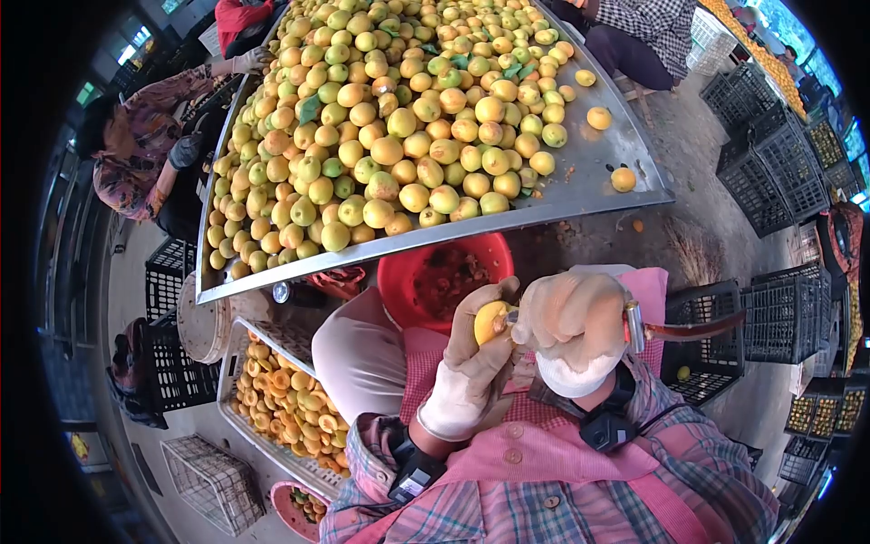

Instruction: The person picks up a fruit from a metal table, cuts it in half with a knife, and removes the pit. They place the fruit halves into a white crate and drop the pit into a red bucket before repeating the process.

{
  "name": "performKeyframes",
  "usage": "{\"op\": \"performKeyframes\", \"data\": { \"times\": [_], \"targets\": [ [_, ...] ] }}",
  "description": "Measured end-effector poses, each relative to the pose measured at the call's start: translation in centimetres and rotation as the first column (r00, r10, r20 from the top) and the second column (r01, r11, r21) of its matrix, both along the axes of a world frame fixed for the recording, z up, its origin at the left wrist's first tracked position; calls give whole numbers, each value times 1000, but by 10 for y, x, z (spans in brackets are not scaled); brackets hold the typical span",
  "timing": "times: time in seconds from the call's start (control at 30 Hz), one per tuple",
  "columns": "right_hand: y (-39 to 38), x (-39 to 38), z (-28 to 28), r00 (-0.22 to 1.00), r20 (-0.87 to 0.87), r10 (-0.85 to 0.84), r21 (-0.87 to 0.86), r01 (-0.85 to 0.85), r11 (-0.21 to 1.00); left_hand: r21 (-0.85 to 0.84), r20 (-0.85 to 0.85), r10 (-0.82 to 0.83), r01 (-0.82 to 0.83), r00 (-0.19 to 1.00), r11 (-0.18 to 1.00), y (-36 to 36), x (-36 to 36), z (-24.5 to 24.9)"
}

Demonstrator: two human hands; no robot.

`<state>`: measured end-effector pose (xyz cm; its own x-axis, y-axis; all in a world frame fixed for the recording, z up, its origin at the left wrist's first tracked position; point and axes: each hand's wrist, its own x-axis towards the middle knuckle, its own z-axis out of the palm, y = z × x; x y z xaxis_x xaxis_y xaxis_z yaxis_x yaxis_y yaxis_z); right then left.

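Observation:
My left hand (476, 358), in a pale glove, is closed around a yellow apricot (492, 323). Gloved too, my right hand (573, 325) is a fist around a tool (634, 326); a metal ring and a dark reddish curved part stick out on its right side. The fingertips of my right hand meet the apricot, where a small metal tip shows. Both hands are above my lap, beside a red basin (444, 276) with pulp in it. Beyond the basin, a metal table (603, 159) bears a large heap of whole apricots (390, 150).
Halved apricots fill a white crate (228, 385) at lower left. Near it are a pink bowl (283, 497), an empty crate (213, 480) and a white bucket (201, 319). Black crates (787, 313) stand at right. Other people (136, 159) sit around the table.

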<state>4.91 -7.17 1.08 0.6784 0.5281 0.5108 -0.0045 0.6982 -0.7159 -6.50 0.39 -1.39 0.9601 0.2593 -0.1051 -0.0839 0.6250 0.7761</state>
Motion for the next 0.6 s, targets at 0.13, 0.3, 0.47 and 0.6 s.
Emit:
{"op": "performKeyframes", "data": {
  "times": [0.13,0.3,0.47,0.6],
  "targets": [
    [0,1,-3,995,-98,23,68,-16,998,-193,27,102,-95,994,977,-3,2,-6],
    [2,-3,1,989,-146,-32,56,41,998,-312,55,131,-107,990,944,-7,2,-7],
    [-1,1,-5,951,-306,45,83,-20,996,-280,-26,-119,107,993,954,-1,-1,-20],
    [-2,-1,1,923,-384,-9,55,32,998,-321,-18,33,-37,999,946,-1,3,-19]
  ]
}}
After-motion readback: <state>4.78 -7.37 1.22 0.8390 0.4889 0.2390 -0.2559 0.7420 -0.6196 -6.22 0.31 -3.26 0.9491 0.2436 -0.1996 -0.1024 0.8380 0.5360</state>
